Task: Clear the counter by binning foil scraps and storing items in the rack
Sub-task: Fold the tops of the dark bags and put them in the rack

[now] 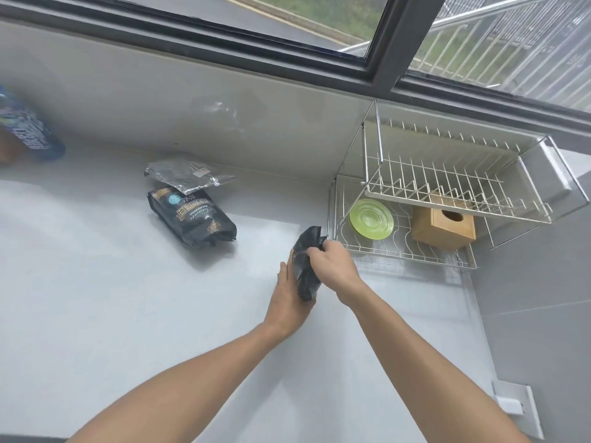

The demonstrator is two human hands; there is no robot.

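Observation:
A small black pouch (305, 263) is held upright above the white counter (128, 298), just left of the wire dish rack (399, 254). My left hand (289, 298) supports it from below and behind, and my right hand (332, 260) grips its upper edge. Farther left on the counter lies a second black coffee bag (192, 217) with printed labels. A crumpled silver foil scrap (188, 175) rests behind it, near the wall.
The rack's lower tier holds a green plate (371, 219) and a wooden tissue box (444, 225); its upper tier (447, 187) holds nothing. A blue printed bag (28, 129) stands at far left. A wall socket (511, 407) is at lower right.

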